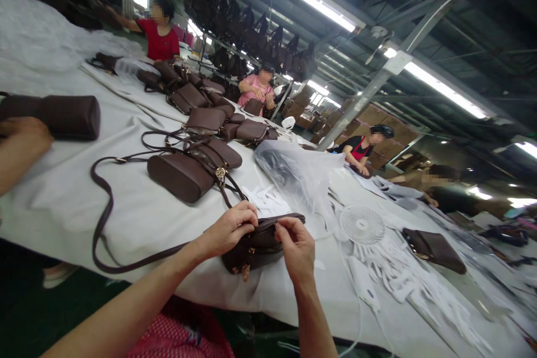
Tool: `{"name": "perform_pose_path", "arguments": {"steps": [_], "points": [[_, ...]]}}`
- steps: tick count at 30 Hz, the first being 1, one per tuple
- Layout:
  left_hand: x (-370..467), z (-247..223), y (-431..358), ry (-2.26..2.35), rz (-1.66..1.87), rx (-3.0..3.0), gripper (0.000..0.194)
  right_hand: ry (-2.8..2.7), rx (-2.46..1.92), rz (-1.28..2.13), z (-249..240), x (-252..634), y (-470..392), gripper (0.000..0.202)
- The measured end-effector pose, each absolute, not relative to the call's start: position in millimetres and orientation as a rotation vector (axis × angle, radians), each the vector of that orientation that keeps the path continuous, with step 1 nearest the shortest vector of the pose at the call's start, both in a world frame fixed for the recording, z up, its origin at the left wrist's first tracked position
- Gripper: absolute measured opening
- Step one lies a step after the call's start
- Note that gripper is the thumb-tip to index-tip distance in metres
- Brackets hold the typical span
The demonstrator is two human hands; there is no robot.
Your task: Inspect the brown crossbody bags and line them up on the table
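A small dark brown handbag (254, 251) with gold-coloured charms stands at the table's near edge, in front of me. My left hand (235, 226) pinches the upper edge of this bag on its left side, thumb against fingers. On the other side, my right hand (297, 240) grips the same dark edge between thumb and forefinger. A long brown strap (103, 224) loops over the cloth to the left, running behind my left forearm. Just beyond my hands lies another brown handbag (180, 174) on its side, with a round gold ornament.
Several brown bags (205, 120) are heaped farther back. A clear plastic bag (293, 170), a white fan (361, 225) and white strips (415, 274) lie to the right. At far left, another person's hand (27, 137) touches a brown bag (71, 116). Co-workers stand around the table.
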State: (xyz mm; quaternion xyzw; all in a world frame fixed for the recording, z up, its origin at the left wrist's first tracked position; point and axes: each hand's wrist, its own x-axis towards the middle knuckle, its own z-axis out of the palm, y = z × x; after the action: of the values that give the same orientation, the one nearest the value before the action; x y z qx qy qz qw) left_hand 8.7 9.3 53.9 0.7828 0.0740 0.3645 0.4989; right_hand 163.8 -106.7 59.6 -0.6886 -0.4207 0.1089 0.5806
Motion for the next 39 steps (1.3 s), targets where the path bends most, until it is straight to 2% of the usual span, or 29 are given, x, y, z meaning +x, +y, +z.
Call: {"name": "perform_pose_path", "arguments": {"steps": [7, 16, 19, 23, 27, 31, 39], "points": [[15, 64, 16, 0.413, 0.771, 1.946, 0.014, -0.926, -1.618, 0.293, 60, 167, -105, 0.022], [26, 101, 41, 0.210, 0.472, 2.486, 0.024, -1.023, -1.654, 0.256, 66, 169, -107, 0.020], [28, 100, 40, 0.184, 0.479, 2.544, 0.023, -1.047, -1.664, 0.259, 64, 171, -107, 0.020], [31, 100, 22, 0.403, 0.528, 2.656, 0.020, -1.060, -1.669, 0.296, 62, 173, -106, 0.019], [32, 109, 14, 0.479, 0.476, 2.604, 0.013, -1.078, -1.666, 0.309, 64, 176, -106, 0.019], [31, 110, 24, 0.397, 0.457, 2.545, 0.018, -1.083, -1.686, 0.289, 64, 177, -106, 0.019], [28, 70, 30, 0.231, 0.625, 2.059, 0.011, -1.005, -1.710, 0.324, 69, 174, -104, 0.023]]}}
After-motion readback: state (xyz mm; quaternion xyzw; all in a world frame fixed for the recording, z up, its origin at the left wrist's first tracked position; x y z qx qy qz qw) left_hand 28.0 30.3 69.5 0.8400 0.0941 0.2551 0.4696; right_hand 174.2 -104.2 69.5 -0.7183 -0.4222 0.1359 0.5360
